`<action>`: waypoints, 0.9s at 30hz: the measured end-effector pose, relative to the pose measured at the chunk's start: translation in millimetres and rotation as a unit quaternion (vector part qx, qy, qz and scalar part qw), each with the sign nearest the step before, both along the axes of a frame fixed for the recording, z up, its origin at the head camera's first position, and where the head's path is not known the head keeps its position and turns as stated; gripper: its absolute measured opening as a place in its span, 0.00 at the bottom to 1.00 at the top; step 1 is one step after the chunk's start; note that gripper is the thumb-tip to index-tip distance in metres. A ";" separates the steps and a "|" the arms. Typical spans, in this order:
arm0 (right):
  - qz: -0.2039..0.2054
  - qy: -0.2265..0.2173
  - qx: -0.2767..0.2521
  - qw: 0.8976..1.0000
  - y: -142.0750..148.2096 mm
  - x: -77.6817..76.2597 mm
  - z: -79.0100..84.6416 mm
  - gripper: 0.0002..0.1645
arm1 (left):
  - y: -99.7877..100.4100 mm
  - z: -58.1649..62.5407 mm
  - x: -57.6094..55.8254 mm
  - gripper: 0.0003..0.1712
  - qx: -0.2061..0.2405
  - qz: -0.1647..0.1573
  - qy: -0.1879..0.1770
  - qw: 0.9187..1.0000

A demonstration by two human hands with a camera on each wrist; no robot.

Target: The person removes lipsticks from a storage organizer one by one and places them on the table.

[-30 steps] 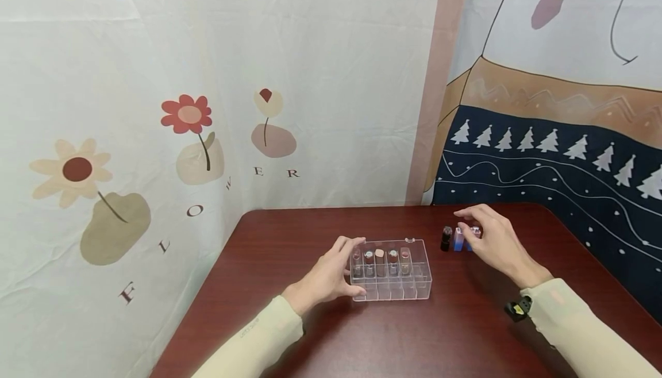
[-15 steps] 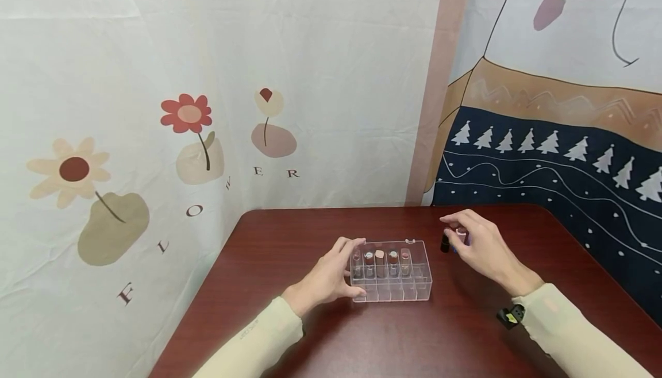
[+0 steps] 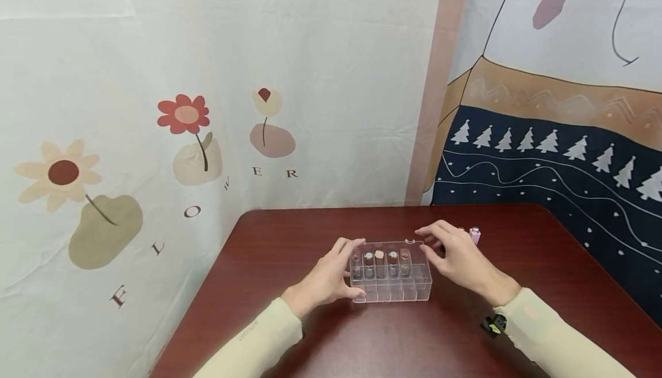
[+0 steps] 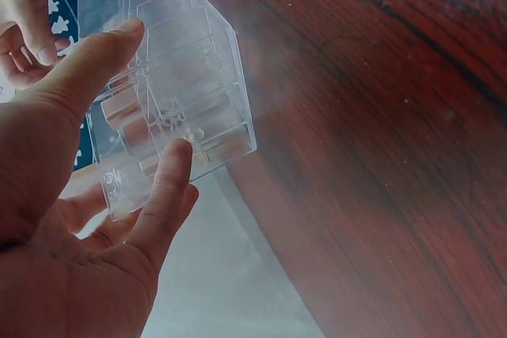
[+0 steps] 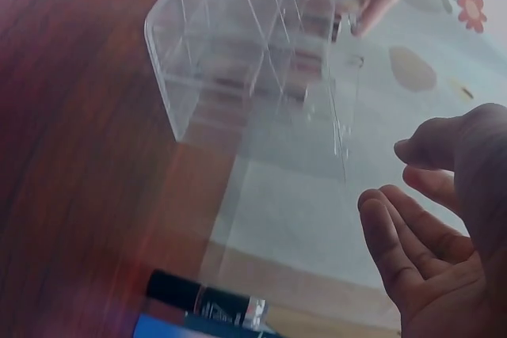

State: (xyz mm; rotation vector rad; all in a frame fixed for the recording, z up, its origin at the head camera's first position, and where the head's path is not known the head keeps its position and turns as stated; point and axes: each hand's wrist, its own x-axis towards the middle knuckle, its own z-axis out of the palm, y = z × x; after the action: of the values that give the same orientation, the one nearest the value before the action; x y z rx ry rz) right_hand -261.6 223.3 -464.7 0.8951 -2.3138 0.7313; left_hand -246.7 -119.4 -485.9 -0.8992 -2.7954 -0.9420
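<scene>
My left hand (image 3: 323, 274) holds the left end of a clear plastic lipstick organizer box (image 3: 397, 292), thumb at the front and fingers round the back. Several lipsticks (image 3: 380, 264) stand in the box's back row of compartments. By its back right corner is my right hand (image 3: 462, 260), fingers loosely bent and nothing between them, as the right wrist view shows. On the table beyond that hand, a pink-topped tube (image 3: 474, 235) is visible. A black tube (image 5: 198, 297) and a blue one (image 5: 158, 328) show low in the right wrist view; in the head view the right hand covers them.
The dark red wooden table (image 3: 393, 338) carries the box and tubes. Behind it hangs a pale cloth (image 3: 336, 108) with printed flowers. A navy cloth (image 3: 538, 177) with white trees borders the table on the right.
My right hand has moved left from over the loose tubes to the box's back right corner, uncovering the pink-topped tube and covering the black one. The left hand stays on the box.
</scene>
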 end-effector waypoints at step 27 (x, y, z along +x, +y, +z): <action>-0.015 0.030 0.077 0.996 -31.1 4.4 -17.5 0.24 | -0.8 2.8 -1.4 0.66 -0.002 -0.005 0.001 1.000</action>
State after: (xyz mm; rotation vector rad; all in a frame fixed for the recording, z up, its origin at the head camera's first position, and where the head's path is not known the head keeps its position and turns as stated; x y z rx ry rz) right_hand -257.2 192.2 -482.2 0.9343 -2.3497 0.5117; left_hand -248.1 -120.2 -483.1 -0.9150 -2.7949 -0.9380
